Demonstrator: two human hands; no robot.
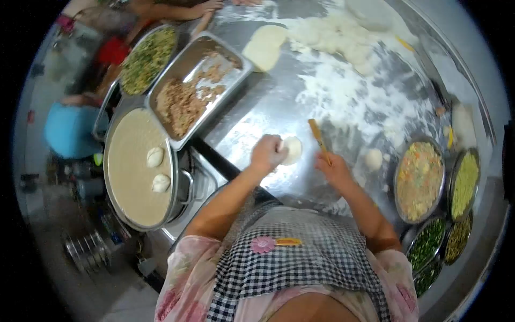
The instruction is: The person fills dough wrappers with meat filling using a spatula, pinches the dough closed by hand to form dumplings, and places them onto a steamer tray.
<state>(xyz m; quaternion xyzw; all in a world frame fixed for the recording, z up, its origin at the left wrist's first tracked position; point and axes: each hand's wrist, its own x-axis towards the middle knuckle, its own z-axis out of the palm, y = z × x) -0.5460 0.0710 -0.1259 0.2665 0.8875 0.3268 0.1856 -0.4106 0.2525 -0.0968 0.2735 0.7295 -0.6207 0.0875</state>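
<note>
My left hand [267, 153] has its fingers closed on the edge of a small round dough wrapper [292, 151], low over the metal table. A short way to the right, my right hand [335, 168] grips a flat wooden filling stick [316, 134], whose free end points up and away from me. The stick and the wrapper are apart. Farther right on the table sits a small dough piece [374, 159]. To my left, a metal tray [199, 124] holds minced meat filling [185, 104], with bare metal showing at one end.
Two filled buns [155, 157] [160, 183] sit on a round steamer's cloth [131, 196] at left. A bowl of green filling [147, 61] stands beyond. Vegetable filling [420, 182] and several bowls line the right. Flour and dough [335, 37] cover the back, near another person's hand [206, 7].
</note>
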